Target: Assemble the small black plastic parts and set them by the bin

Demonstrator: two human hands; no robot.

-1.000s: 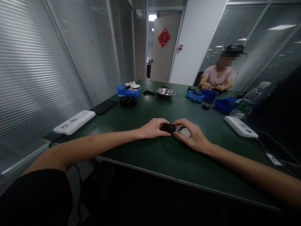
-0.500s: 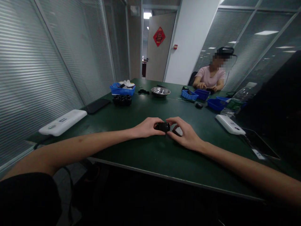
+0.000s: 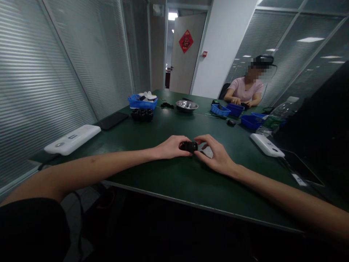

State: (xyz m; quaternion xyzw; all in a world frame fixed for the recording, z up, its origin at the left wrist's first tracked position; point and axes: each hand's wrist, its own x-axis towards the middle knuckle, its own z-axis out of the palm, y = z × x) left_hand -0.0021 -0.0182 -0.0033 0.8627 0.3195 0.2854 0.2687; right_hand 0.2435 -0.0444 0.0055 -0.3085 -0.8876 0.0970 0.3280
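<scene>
A small black part (image 3: 188, 146) rests on the green table (image 3: 169, 174) between my two hands. My left hand (image 3: 171, 147) curls round its left end, fingers closed on it. My right hand (image 3: 214, 154) pinches its right end with thumb and forefinger, the other fingers bent over a pale patch on the table beneath the palm.
White devices lie at the left (image 3: 71, 139) and right (image 3: 266, 145). A dark phone (image 3: 111, 120), a cluster of black parts (image 3: 141, 115), blue trays (image 3: 142, 103), a steel bowl (image 3: 186, 106) and a water bottle (image 3: 277, 116) stand farther back. Another person (image 3: 247, 91) sits at the far end.
Both hands stay closed on the black part at the same spot on the table. The view has shifted slightly.
</scene>
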